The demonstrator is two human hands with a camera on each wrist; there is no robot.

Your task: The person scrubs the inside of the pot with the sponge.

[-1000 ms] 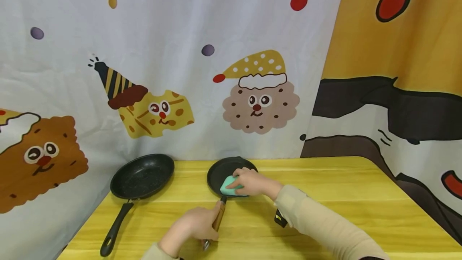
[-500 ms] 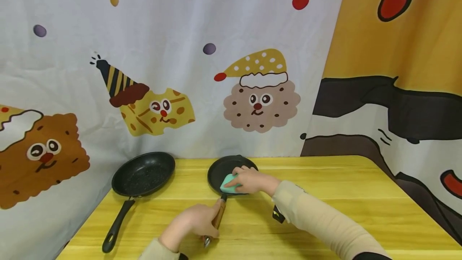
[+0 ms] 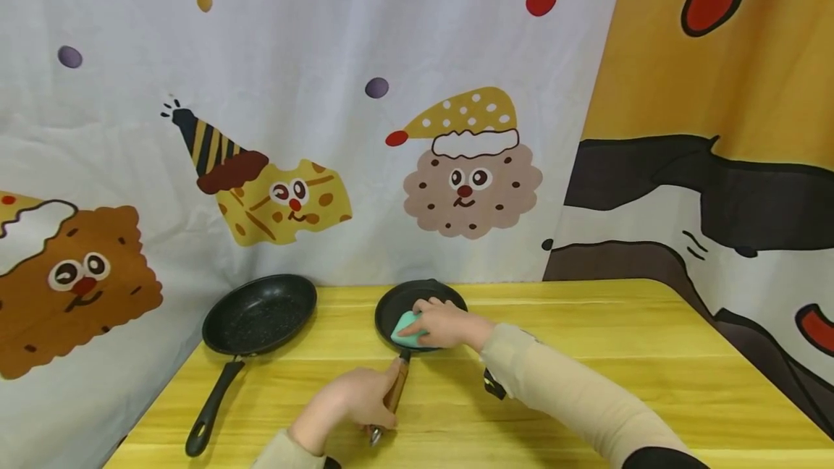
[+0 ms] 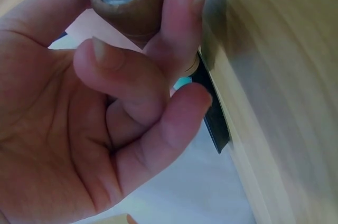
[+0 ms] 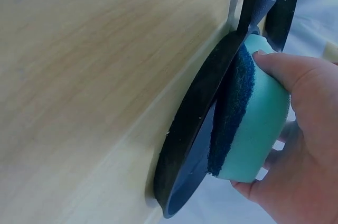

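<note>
A small black frying pan (image 3: pixel 394 304) with a wooden handle (image 3: pixel 398 389) lies near the back of the table. My left hand (image 3: pixel 361 400) grips that handle; in the left wrist view its fingers curl near the handle's metal-ringed end (image 4: pixel 124 7). Inside the pan, my right hand (image 3: pixel 446 323) holds a mint-green sponge (image 3: pixel 405 331) between thumb and fingers. The right wrist view shows the sponge's dark scouring side (image 5: pixel 233 110) facing the pan, close to its near rim.
A larger black frying pan (image 3: pixel 260 313) stands at the left of the yellow wooden table (image 3: pixel 619 360), its handle toward the front. Behind the table hangs a curtain (image 3: pixel 313 35) with cartoon prints.
My right hand has shifted slightly left with the sponge inside the pan. My left hand keeps its grip on the handle, almost unmoved.
</note>
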